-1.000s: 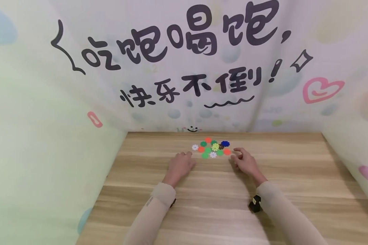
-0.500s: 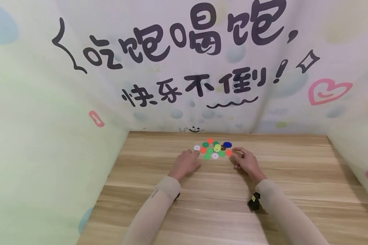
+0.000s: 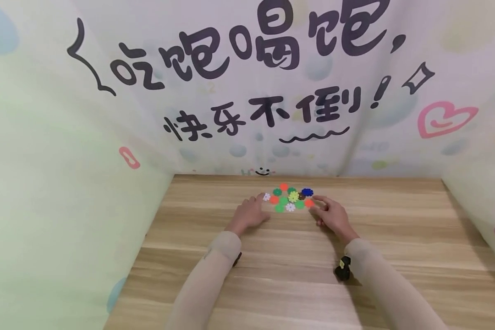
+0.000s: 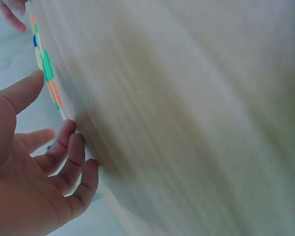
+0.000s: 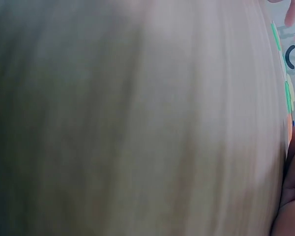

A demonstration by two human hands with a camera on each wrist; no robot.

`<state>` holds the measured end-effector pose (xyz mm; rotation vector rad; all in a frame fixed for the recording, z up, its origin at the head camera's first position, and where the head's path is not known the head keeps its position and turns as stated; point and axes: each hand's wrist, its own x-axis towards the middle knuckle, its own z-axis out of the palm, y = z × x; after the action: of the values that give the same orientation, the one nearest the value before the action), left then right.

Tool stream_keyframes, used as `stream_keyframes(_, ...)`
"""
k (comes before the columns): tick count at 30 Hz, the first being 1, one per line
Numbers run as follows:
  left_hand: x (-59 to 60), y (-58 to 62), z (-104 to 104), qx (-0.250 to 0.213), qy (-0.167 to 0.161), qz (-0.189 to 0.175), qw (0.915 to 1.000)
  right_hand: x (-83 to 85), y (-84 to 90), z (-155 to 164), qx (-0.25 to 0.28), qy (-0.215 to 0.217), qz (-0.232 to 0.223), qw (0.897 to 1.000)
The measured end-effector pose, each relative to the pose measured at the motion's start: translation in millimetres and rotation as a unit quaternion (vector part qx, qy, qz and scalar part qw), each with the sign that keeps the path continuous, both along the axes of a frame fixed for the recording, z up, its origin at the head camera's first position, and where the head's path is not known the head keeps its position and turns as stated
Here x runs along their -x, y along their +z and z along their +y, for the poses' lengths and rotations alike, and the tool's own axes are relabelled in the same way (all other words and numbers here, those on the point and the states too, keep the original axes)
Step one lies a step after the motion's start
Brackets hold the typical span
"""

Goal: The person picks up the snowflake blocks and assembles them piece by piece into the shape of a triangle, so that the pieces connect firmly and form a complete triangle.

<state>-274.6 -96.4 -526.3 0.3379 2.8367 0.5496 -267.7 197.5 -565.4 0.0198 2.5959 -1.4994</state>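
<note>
A cluster of flat, notched plastic snowflake discs lies toward the back of the table. Among them are a yellow disc (image 3: 293, 196), a blue disc (image 3: 307, 192) and several green and orange ones. My left hand (image 3: 250, 213) is at the cluster's left side, its fingertips right by a white disc (image 3: 266, 196). In the left wrist view its thumb and loosely bent fingers stand apart with nothing between them. My right hand (image 3: 332, 216) flanks the other side, thumb and forefinger spread beside an orange disc (image 3: 309, 203). Its other fingers are curled under, partly hidden.
The wooden table (image 3: 288, 275) ends at a printed back wall (image 3: 231, 156) just behind the discs. Side walls stand to the left and right. A black wrist device (image 3: 343, 269) hangs under the right sleeve.
My left hand has moved right, up to the white disc at the cluster's edge. My right hand stays almost in place by the orange disc. The head view has shifted slightly.
</note>
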Motion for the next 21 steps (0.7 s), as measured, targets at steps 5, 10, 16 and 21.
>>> stream_keyframes(5, 19.0, -0.7, 0, -0.03, -0.006, -0.017, 0.9994, 2.4, -1.7, 3, -0.014, 0.004, -0.004, 1.0)
stream_keyframes(10, 33.8, -3.3, 1, -0.059, 0.013, -0.016, 0.9981, 3.6, -2.0, 2, -0.012, -0.003, 0.0, 1.0)
stream_keyframes(16, 40.2, -12.5, 0, -0.046, 0.027, 0.012, 0.9985, 5.4, -2.8, 2, -0.027, -0.001, -0.017, 0.999)
stream_keyframes(21, 43.5, -17.6, 0, -0.062, 0.046, 0.021, 0.9968, 8.1, -8.0, 2, -0.033, 0.003, -0.001, 0.999)
